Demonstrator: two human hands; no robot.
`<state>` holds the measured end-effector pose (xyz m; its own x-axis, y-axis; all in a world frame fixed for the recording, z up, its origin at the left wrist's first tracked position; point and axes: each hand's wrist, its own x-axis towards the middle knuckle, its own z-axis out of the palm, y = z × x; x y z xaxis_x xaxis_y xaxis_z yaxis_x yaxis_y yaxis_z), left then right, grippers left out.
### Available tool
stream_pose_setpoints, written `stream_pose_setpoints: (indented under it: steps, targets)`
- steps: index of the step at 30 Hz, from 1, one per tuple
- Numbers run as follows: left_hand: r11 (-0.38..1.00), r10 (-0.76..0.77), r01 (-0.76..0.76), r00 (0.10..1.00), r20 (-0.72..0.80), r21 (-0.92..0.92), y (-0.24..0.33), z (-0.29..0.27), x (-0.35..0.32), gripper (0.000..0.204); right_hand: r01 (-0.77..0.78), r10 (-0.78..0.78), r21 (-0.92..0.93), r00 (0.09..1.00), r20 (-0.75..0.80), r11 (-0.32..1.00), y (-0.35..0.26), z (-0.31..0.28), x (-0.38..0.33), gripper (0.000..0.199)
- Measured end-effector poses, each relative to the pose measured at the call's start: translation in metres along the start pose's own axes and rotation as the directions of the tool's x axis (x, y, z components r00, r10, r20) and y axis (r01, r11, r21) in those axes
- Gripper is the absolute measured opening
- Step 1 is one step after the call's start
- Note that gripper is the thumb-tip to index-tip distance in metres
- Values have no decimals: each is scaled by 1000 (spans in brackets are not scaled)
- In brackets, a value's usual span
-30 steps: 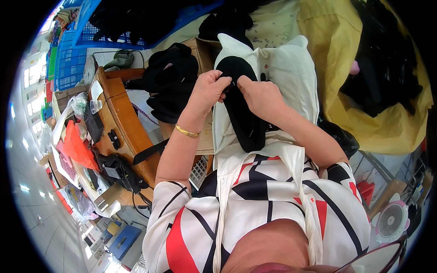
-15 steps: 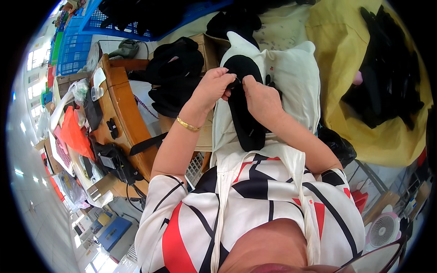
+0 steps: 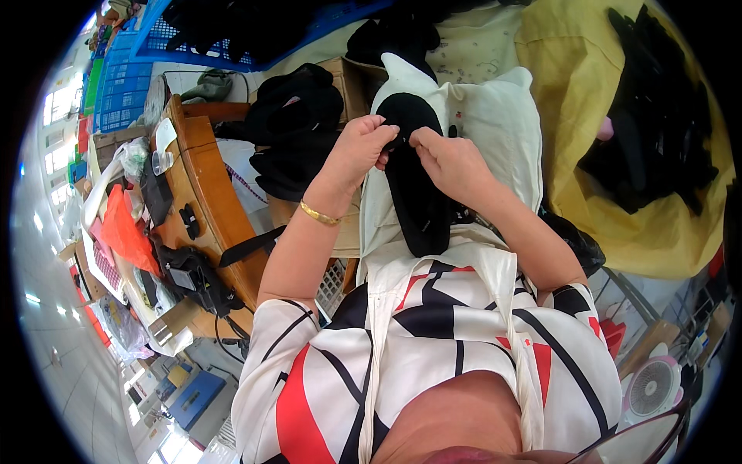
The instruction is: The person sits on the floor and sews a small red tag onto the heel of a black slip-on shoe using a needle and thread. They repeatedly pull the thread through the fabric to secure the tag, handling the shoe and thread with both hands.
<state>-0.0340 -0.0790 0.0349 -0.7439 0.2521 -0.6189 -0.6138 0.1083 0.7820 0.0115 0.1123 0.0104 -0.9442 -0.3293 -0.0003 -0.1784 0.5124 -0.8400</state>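
Across the white cushion point(image 3: 498, 131) in front of me lies a long black fabric piece point(image 3: 417, 205), rounded at both ends like a shoe sole. My left hand point(image 3: 363, 151), with a gold bracelet at the wrist, pinches its upper left edge between thumb and fingers. Just to the right, my right hand point(image 3: 454, 161) is closed in a pinch over the same piece, its fingertips close to the left ones. Whatever tiny thing the right fingertips grip is too small to make out.
Black fabric pieces point(image 3: 294, 104) are heaped left of the cushion, beside a wooden table point(image 3: 205, 170). A blue basket point(image 3: 154, 46) stands at the far left. Yellow cloth point(image 3: 564, 77) on the right holds more black pieces. A small fan point(image 3: 653, 387) sits at the lower right.
My right hand has turned and shifted slightly to the right, with its fingertips still by the black piece. My left hand stays in place.
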Motion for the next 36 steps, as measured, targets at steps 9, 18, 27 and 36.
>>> stream_pose_setpoints:
  steps: [9, 18, 27, 36]
  targets:
    - [998, -56, 57, 996, 76, -3, 6, -5, 0, 13, -5, -3, -50, 987, -158, 999, -4, 24, -3, 7]
    - [997, -49, 54, 995, 81, -62, 0, -8, 0, 14, -27, 25, -9, 985, -168, 1000, -10, 25, -1, 9]
    - [997, 22, -25, 999, -38, -80, -8, 2, -4, 12, -277, 272, 346, 960, 64, 896, -21, -2, 20, 15]
    - [987, 146, -139, 984, -102, 74, -9, 17, -3, 12, 144, -37, 225, 905, -424, 964, 1, 17, 30, 7]
